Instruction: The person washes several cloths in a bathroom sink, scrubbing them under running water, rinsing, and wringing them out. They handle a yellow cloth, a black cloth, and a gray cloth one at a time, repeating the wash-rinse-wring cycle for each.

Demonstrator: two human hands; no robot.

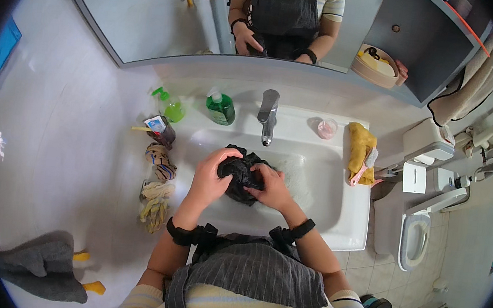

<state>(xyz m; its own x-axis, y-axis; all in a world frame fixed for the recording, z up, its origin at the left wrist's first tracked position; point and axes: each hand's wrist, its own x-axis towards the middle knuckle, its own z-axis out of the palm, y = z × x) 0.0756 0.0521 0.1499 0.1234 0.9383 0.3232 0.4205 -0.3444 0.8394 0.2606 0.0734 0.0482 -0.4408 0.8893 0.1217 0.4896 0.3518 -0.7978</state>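
A bunched-up black cloth (242,176), seemingly wet, is held between my two hands over the white sink basin (328,182). From the left, my left hand (212,171) curls its fingers and thumb round the cloth. My right hand (273,187) grips the other side, thumb and fingers pressed into the folds. Sudsy water (297,174) shows in the basin just right of the cloth. Beyond my hands stands the chrome faucet (268,117); no stream of water is visible from its spout.
Behind the basin are a green soap bottle (221,109) and a pump bottle (173,110). A cup (164,134) and crumpled cloths (156,202) line the left side. A yellow cloth (359,144), a pink-handled brush (364,166) and a small pink jar (326,128) sit at right, near a toilet (396,228).
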